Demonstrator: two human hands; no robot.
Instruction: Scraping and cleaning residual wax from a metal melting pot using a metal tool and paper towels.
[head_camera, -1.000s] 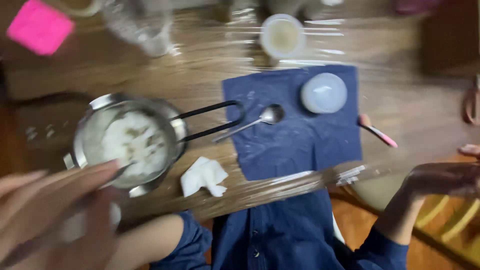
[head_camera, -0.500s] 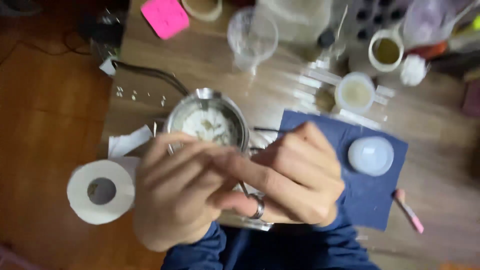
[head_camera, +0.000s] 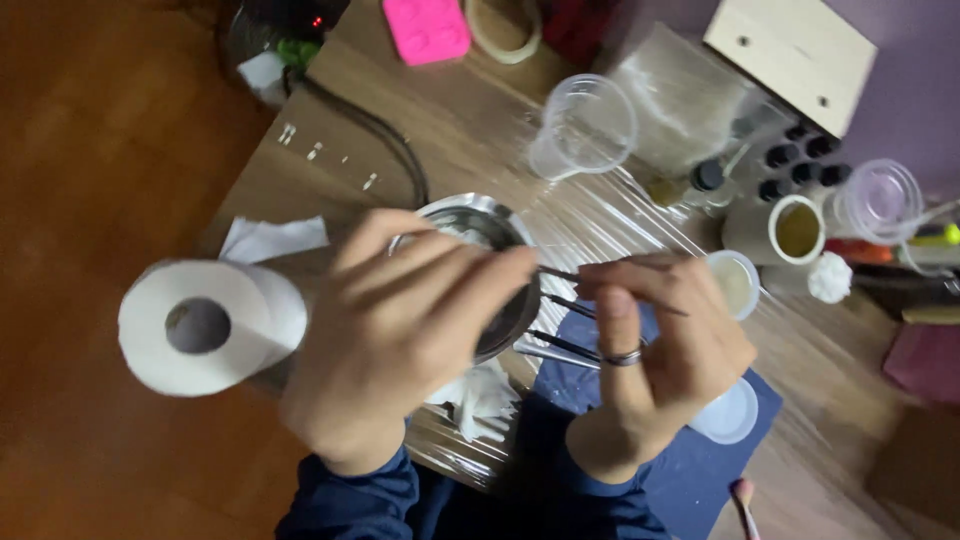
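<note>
Pinching a thin metal stick (head_camera: 560, 273) between them, left hand (head_camera: 400, 330) and right hand (head_camera: 650, 350) close fingertips on it; stick lies level, left-right, above steel pot (head_camera: 490, 225) on desk (head_camera: 450, 120).

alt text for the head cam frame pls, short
Seen from above, the left hand and right hand meet over a small metal pot, pinching a thin stick between them. A toilet paper roll sits left; a clear cup behind.

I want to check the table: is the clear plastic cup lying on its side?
No, the clear plastic cup stands upright beyond the metal bowl, its open mouth facing up.
</note>
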